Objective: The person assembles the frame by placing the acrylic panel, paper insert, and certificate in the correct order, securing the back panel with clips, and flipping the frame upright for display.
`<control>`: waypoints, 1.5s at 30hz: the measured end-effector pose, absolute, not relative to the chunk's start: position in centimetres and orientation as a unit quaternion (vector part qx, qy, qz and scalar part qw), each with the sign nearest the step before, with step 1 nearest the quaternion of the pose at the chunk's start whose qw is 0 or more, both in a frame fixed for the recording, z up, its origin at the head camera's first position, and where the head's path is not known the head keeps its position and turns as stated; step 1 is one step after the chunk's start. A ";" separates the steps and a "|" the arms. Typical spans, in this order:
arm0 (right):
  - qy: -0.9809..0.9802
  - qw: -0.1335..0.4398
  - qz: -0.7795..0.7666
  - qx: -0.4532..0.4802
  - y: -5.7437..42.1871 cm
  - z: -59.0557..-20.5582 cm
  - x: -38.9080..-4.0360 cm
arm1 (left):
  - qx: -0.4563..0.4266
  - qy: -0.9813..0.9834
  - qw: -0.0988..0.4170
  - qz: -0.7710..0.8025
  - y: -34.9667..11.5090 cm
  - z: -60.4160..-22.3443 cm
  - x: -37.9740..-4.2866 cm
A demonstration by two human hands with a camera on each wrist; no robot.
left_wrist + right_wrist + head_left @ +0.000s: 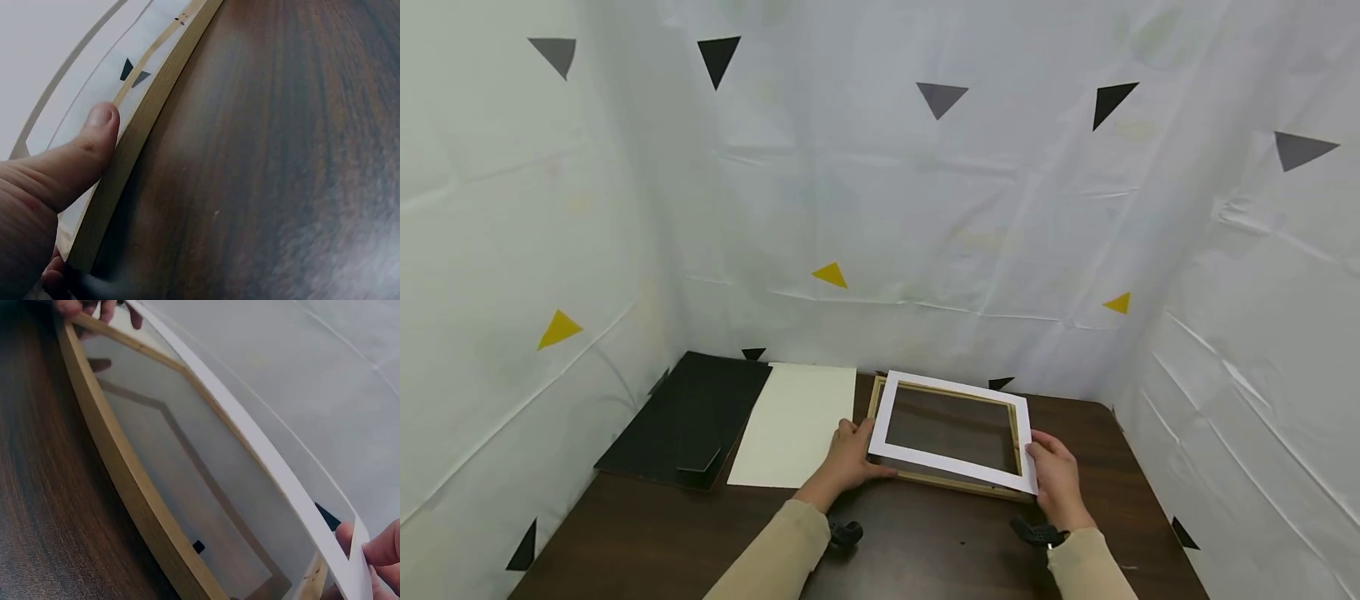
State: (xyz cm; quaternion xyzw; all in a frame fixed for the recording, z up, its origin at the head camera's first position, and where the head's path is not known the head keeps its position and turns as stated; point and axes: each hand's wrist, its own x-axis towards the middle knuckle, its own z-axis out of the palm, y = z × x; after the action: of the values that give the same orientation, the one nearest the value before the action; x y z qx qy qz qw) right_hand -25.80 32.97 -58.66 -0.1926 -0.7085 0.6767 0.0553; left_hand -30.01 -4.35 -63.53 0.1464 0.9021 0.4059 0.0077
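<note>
A light wooden picture frame (958,485) lies on the table with a clear, reflective pane (187,481) inside it. My left hand (847,461) grips the frame's near left corner, its thumb (100,128) along the front rail and its fingers round the left side. Over the frame, a white mat board (955,466) with a rectangular window slants across. My right hand (1056,475) pinches the mat's right edge between thumb and fingers. In the right wrist view the mat stands raised above the pane, which mirrors its outline.
Left of the frame lies a cream sheet (797,425). Beside it a large black board (707,387) carries a smaller dark flap (700,450). White sheeting (887,208) with coloured triangles hangs behind and on both sides of the dark wooden table (917,554).
</note>
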 end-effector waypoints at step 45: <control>-0.906 0.071 0.392 -0.146 32.9 -58.7 -25.9 | 0.135 0.880 0.029 0.454 -5.2 -63.3 -30.7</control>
State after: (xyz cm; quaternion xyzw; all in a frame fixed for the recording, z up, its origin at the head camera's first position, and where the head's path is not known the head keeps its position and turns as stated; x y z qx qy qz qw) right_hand -25.90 32.92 -58.69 -0.1461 -0.9056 0.3917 0.0711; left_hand -30.74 -5.21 -63.33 0.1347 0.8800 0.4545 0.0288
